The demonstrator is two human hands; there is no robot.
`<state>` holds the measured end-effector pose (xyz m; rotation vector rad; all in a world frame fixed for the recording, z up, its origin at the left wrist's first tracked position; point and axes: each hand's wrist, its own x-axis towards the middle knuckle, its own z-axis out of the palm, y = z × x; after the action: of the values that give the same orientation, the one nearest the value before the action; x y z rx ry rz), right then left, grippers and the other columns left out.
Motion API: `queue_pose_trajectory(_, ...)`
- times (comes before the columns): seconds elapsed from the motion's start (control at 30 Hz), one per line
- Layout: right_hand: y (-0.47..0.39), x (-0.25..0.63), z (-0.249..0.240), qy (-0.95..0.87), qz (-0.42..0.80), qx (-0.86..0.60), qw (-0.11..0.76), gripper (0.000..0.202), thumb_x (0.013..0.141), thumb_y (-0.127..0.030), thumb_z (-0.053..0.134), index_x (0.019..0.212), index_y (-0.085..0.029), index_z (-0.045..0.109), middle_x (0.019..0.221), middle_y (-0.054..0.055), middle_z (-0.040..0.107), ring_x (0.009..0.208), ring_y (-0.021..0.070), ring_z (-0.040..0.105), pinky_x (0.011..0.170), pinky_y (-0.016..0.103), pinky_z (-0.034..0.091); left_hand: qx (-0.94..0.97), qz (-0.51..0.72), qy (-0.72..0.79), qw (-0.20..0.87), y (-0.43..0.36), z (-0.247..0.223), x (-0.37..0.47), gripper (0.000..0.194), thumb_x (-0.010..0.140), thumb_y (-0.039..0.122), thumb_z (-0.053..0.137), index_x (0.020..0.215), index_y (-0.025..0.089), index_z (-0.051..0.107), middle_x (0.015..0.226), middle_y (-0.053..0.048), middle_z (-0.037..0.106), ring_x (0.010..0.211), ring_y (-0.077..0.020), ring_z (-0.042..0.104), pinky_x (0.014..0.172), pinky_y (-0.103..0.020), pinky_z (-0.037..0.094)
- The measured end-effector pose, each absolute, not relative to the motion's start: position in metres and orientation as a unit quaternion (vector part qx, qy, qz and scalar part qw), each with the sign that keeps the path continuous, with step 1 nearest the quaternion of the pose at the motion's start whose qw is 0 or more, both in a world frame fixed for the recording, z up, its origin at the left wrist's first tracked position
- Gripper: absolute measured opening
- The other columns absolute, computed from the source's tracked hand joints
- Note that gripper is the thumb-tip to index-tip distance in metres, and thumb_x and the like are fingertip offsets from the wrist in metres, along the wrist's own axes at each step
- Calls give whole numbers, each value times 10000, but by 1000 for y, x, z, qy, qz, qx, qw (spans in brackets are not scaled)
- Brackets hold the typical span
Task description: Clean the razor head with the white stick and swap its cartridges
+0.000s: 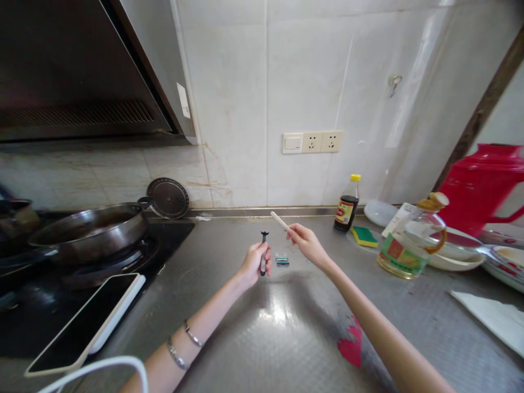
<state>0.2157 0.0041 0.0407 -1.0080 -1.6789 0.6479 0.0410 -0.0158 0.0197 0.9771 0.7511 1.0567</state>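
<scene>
My left hand is closed around a grey and black razor handle, held upright with its small forked black head at the top. Between the fingers of my right hand is a slim white stick, tilted up to the left; its lower end is hidden in the grip. On the metal counter between my hands lies a small dark and teal piece, which looks like a razor cartridge. Neither hand touches it.
At left are a pan on the black hob and a phone. To the right stand a soy sauce bottle, a sponge, a glass oil jug, dishes and a red thermos jug. A white cable curves across the lower left.
</scene>
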Motion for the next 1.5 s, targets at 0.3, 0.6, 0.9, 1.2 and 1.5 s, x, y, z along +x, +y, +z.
queue_pose_trajectory(0.3,25,225,56,-786,307,-453,288,394,742,-502,538,652,-126,617,510,-13,514,429,77,393,421,207,282,395,462,347,714,-27,8,41,239,761,340,555,696,183,386,495,86,386,323,-57,379,315,-206,412)
queue_pose_trajectory(0.6,24,222,60,-800,259,-464,280,462,732,-550,534,575,-122,611,457,-19,479,412,72,370,414,209,250,396,468,343,712,-31,7,40,244,765,348,543,694,184,376,493,87,384,318,-56,377,317,-217,430)
queue_pose_trajectory(0.9,27,226,61,-811,209,-464,288,494,732,-573,519,568,-118,619,464,-16,466,452,80,360,434,212,238,404,479,328,707,-32,7,40,274,758,379,560,683,188,378,497,89,384,313,-58,376,308,-223,429)
queue_pose_trajectory(1.2,30,224,56,-811,215,-458,294,485,734,-567,516,564,-125,615,454,-21,465,442,81,370,445,212,250,413,475,324,706,-31,5,39,285,756,388,564,687,190,371,505,91,383,314,-56,376,309,-224,433)
queue_pose_trajectory(1.5,28,219,55,-813,193,-457,306,478,747,-561,511,577,-128,623,478,-15,486,461,85,386,456,211,255,414,473,327,705,-32,4,40,282,761,386,554,698,191,360,512,93,380,309,-51,375,313,-214,427)
